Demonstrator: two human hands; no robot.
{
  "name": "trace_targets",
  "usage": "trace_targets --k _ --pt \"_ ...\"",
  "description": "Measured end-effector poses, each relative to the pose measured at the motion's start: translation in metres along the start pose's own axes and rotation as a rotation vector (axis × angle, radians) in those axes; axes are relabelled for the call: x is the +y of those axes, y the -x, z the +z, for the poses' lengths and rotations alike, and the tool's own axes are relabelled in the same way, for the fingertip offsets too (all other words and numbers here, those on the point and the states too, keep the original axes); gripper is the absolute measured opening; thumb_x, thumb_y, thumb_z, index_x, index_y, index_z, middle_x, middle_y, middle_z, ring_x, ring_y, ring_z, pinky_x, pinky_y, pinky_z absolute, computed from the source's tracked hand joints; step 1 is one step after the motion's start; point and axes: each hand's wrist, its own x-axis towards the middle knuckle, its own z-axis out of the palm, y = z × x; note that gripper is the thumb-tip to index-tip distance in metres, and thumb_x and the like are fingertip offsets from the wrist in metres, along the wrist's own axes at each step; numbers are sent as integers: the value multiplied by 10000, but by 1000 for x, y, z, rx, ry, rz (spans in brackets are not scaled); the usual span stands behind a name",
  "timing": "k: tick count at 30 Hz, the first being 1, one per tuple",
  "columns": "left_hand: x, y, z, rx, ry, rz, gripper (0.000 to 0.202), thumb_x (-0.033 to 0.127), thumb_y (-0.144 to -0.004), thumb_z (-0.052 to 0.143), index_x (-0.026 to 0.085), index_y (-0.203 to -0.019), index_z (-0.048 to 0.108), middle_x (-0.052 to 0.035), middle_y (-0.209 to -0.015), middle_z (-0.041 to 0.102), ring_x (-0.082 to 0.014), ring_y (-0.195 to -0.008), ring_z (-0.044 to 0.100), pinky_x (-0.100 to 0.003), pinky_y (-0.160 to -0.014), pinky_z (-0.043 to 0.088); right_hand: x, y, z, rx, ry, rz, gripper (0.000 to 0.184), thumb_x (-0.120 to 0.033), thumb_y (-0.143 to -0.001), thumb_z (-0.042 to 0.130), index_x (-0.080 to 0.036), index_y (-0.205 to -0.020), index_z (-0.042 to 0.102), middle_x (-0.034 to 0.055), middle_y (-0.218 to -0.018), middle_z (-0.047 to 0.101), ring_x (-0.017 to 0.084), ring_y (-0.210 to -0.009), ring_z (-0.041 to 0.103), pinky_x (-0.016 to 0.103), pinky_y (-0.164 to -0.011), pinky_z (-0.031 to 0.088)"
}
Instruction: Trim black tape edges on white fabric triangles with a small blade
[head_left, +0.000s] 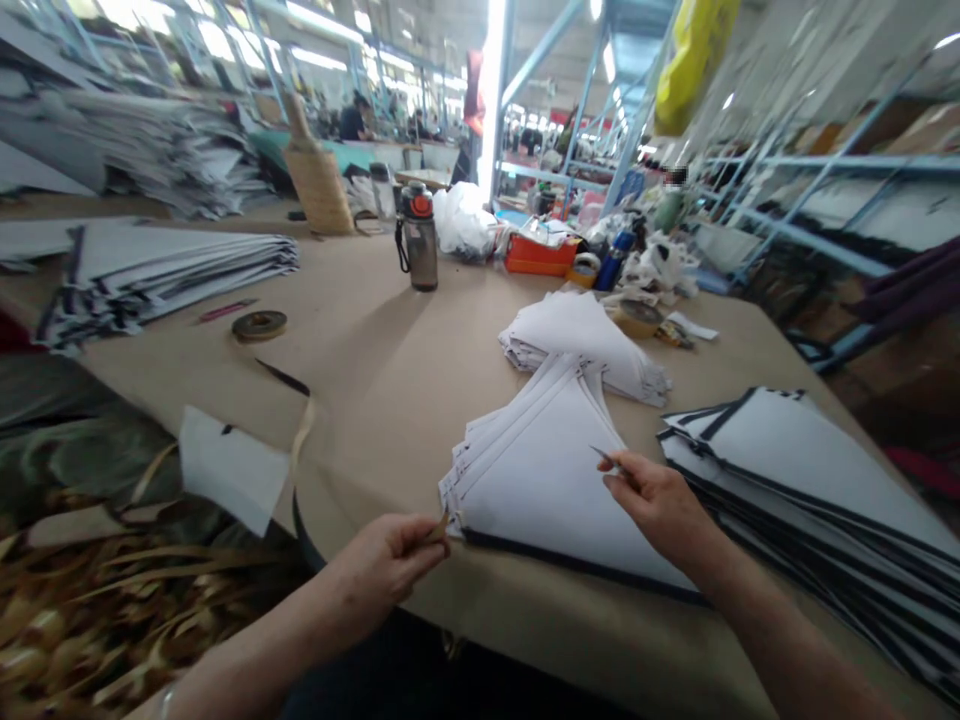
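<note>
My left hand point(405, 552) is closed in a pinch on the end of a thin tan strip point(442, 523), at the left corner of a white panel point(540, 480). That panel lies on top of a fanned stack of similar sheets, and a dark band point(577, 570) runs along its near edge. Over the panel's right side, my right hand point(646, 495) grips a small pointed metal tool point(602, 456); most of it is hidden in the fingers, so its kind is unclear.
Dark-edged panels point(810, 450) are piled at right, more white pieces point(577, 335) behind. A tape roll point(259, 325) trails a strip over the left edge, above tan scraps point(97, 610). Farther back stand a water bottle point(420, 245), an orange box point(536, 254) and another panel stack point(180, 265).
</note>
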Motion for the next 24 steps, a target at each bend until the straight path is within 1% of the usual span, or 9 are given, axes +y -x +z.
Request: trace_targets --k 3,5,7,10,13,15,17,21,24 --pt "3 -1 -1 31 -147 65 306 418 -777 458 144 -727 584 23 -623 435 -128 -610 418 -233 -567 311 12 -19 0 -92 227 66 398 -348 -831 507 -176 -1171 622 46 -759 664 189 -706 602 285 -674 384" --pt "8 1 -2 62 -244 67 313 442 -786 477 156 -746 597 21 -623 470 -137 -613 444 -237 -566 302 15 -19 8 -165 305 121 447 -378 -812 542 -182 -1209 604 69 -818 688 213 -776 627 290 -688 382" --pt "13 3 -3 90 -308 56 366 498 -812 454 167 -757 599 13 -637 506 -148 -621 470 -243 -566 304 16 -9 17 -211 348 155 410 -391 -810 546 -196 -1163 619 82 -852 696 226 -803 634 290 -671 374" --pt "18 5 -3 116 -299 81 475 520 -888 285 178 -739 579 -6 -691 559 -166 -675 517 -256 -623 355 18 13 21 -213 333 175 303 -389 -811 541 -199 -1022 648 71 -781 680 217 -733 613 289 -627 350" --pt "22 5 0 124 -355 106 486 480 -921 221 188 -743 566 -15 -703 577 -176 -697 538 -273 -658 388 11 27 16 -185 89 147 257 -394 -818 533 -184 -907 651 35 -689 628 170 -645 554 274 -609 352" --pt "27 5 5 119 -469 120 453 463 -929 248 190 -758 565 -25 -729 599 -182 -713 555 -284 -678 406 -5 28 14 -174 -159 119 282 -422 -831 522 -177 -893 646 8 -655 579 138 -605 503 256 -584 353" --pt "33 7 11 147 -622 120 417 436 -940 261 188 -801 566 -42 -782 623 -193 -740 578 -301 -696 424 -28 26 17 -202 -377 102 305 -453 -830 533 -173 -888 640 -20 -617 510 107 -554 433 238 -535 329" --pt "40 16 23 293 -985 147 308 320 -947 290 170 -857 544 -72 -810 612 -226 -741 591 -329 -638 441 -70 17 39 -361 -684 129 310 -478 -812 568 -170 -814 602 -62 -543 355 63 -468 284 216 -449 245" --pt "37 22 28 366 -1175 252 228 243 -932 326 163 -842 520 -70 -767 563 -212 -680 555 -320 -591 432 -84 7 60 -411 -869 225 314 -482 -777 589 -169 -780 568 -81 -513 302 51 -426 248 210 -408 197"
